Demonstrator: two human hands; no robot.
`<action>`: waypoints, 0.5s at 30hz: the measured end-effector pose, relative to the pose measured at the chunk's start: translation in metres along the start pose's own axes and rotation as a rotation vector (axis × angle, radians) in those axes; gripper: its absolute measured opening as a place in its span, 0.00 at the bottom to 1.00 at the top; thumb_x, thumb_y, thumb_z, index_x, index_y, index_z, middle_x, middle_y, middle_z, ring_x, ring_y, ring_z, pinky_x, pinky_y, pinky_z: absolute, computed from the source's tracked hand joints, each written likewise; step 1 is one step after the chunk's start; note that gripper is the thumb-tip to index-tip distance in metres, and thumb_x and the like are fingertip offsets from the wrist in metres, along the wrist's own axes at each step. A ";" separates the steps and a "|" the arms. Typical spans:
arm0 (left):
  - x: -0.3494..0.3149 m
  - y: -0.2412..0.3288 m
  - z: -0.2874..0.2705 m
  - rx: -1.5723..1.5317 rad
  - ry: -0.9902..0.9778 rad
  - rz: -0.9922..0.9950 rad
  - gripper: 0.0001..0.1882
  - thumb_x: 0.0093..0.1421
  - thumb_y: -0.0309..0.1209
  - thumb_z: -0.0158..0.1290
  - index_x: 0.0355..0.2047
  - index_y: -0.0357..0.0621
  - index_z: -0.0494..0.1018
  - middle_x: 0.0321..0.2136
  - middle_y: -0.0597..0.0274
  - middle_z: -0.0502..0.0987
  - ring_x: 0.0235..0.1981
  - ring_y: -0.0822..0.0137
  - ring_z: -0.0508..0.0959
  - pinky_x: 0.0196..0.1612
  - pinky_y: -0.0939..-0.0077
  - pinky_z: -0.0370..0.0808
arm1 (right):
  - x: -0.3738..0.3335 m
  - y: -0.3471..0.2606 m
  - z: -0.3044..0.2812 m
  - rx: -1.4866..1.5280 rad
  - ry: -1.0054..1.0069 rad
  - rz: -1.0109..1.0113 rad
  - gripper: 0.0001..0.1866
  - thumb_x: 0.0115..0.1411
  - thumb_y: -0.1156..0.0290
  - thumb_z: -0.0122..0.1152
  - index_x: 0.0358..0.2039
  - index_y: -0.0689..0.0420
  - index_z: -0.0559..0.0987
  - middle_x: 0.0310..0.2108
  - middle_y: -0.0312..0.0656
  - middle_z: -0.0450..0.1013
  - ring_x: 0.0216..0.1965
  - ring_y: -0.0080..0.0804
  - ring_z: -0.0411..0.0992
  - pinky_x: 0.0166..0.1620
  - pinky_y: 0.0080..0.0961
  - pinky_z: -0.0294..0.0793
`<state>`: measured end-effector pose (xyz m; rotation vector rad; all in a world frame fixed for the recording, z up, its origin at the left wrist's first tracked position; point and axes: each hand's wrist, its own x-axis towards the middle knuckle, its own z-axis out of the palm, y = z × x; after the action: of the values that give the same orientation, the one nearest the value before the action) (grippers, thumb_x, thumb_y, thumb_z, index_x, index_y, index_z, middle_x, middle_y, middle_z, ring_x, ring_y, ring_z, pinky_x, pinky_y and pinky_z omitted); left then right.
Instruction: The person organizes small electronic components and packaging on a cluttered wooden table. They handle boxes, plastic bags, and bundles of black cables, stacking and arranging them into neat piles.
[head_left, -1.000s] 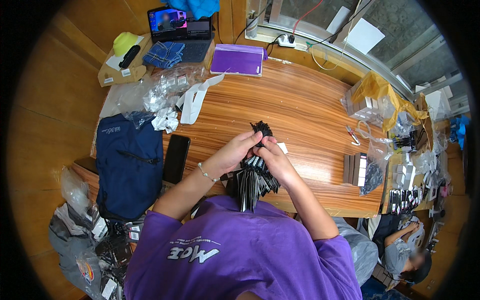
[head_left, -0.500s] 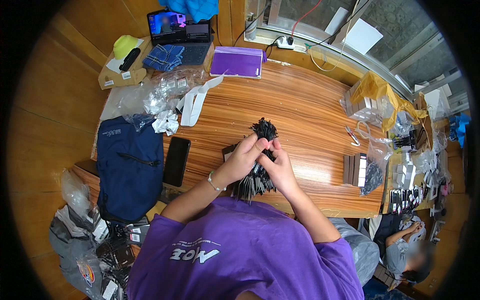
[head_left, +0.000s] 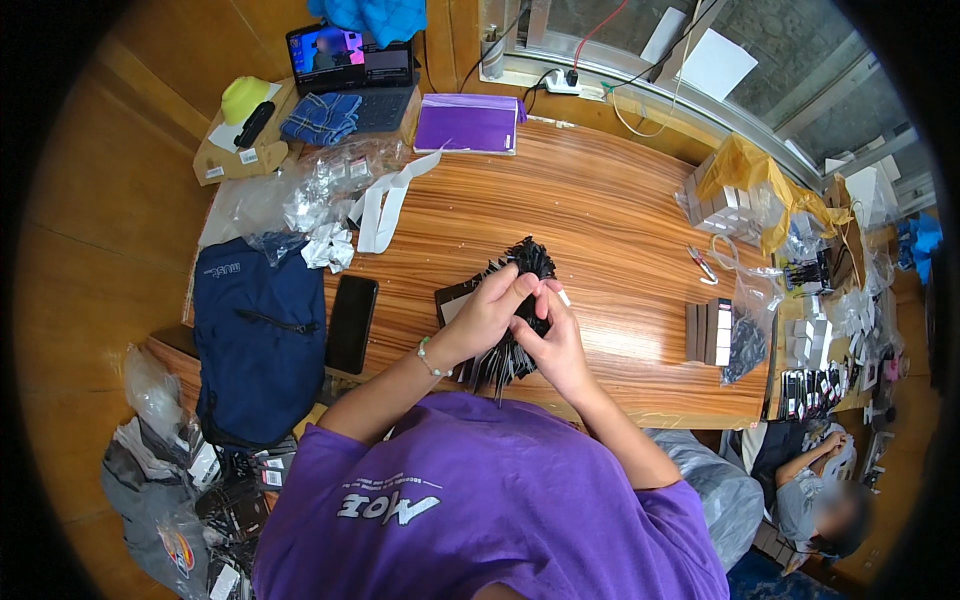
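Observation:
Over the near middle of the table, a thick bundle of thin black strips [head_left: 530, 258] is held upright between both hands, its looped tops bunched above the fingers and its loose ends fanning out below. My left hand [head_left: 490, 308] is closed around the bundle's left side, thumb and fingertips pinching near its middle. My right hand [head_left: 556, 338] closes on it from the right, thumb and index finger meeting the left fingertips. Just left of the bundle lies a dark flat piece with a pale face [head_left: 450, 303], partly covered by my left hand. What exactly the fingertips pinch is hidden.
A black phone [head_left: 352, 325] and a navy bag [head_left: 260, 340] lie to the left. Small boxes [head_left: 708, 332], red-handled pliers [head_left: 703, 264] and a clear plastic bag [head_left: 748, 335] are at right. A purple folder [head_left: 465, 122] and laptop [head_left: 385, 105] stand behind. Another person [head_left: 815, 505] sits at right.
The bundle has tilted slightly, and its lower ends are drawn in closer to the hands. More of the flat piece shows at left. Both hands keep their grip.

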<state>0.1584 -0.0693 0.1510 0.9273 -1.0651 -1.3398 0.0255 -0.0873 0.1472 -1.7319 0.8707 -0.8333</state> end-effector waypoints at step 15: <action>0.004 0.002 0.001 -0.032 -0.012 0.071 0.15 0.66 0.37 0.36 0.24 0.41 0.59 0.21 0.64 0.66 0.44 0.66 0.73 0.46 0.73 0.68 | -0.002 -0.007 -0.011 0.314 -0.123 0.046 0.16 0.57 0.73 0.51 0.46 0.59 0.66 0.41 0.36 0.61 0.49 0.25 0.57 0.54 0.22 0.52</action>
<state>0.1578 -0.0729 0.1534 0.8515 -1.0735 -1.3015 0.0161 -0.0889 0.1567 -1.4661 0.6558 -0.7785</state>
